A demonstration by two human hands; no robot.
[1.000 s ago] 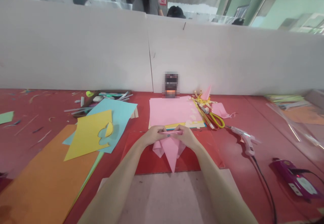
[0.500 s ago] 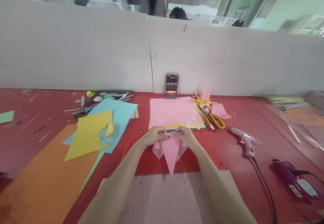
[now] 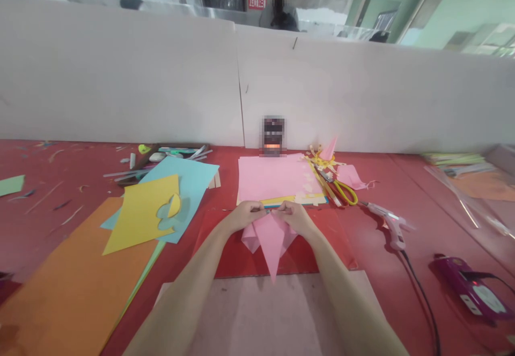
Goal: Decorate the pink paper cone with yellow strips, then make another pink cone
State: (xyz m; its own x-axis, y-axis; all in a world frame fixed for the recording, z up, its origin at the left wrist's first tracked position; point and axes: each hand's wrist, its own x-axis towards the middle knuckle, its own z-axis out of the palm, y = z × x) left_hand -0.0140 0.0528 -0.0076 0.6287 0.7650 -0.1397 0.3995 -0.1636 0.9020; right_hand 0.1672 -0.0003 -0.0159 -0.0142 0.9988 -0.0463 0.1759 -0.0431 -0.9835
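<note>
A folded piece of pink paper (image 3: 271, 243) is held over a red mat (image 3: 229, 259), its long point hanging toward me and its side flaps flaring out. My left hand (image 3: 247, 215) pinches the upper left edge of the paper. On the upper right edge, my right hand (image 3: 293, 217) grips it the same way, thumbs close together. The fingertips behind the paper are partly hidden. Just beyond my hands lies a stack of pink sheets (image 3: 269, 179) with small paper scraps on it.
Yellow-handled scissors (image 3: 345, 192) lie right of the stack, near a pink glue gun (image 3: 388, 222) and a purple power strip (image 3: 469, 286). Yellow (image 3: 140, 213), blue (image 3: 197, 176) and orange sheets (image 3: 72, 270) overlap on the left. A white partition (image 3: 120, 77) stands behind, with a person beyond it.
My fingers have shifted slightly at the paper's top edge, and its point sits a touch lower. Beyond the partition, the person has moved to the right.
</note>
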